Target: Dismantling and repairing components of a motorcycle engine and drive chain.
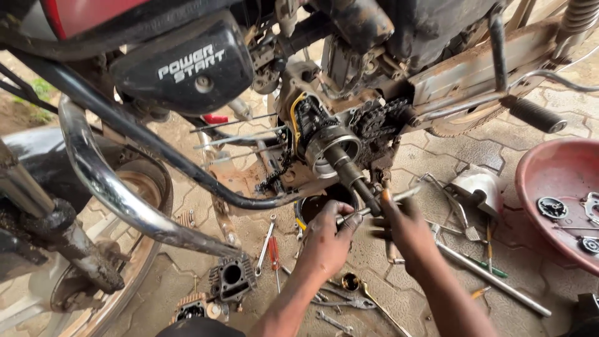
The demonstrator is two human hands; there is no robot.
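Observation:
A stripped motorcycle engine [324, 134] hangs in the frame, with chains and a round metal rotor [332, 148] exposed. A dark socket tool [354, 176] sticks out of the rotor toward me. My left hand [327, 240] grips a thin metal bar [374, 206] that crosses the tool's near end. My right hand [405, 228] is closed on the same bar and the tool's end, just right of the left hand.
The chrome crash guard [112, 187] and front wheel [118, 281] fill the left. On the paving lie wrenches [267, 237], a red screwdriver [274, 254], a cylinder block [232, 278], pliers [349, 302] and a long rod [493, 281]. A red basin [536, 181] with parts sits right.

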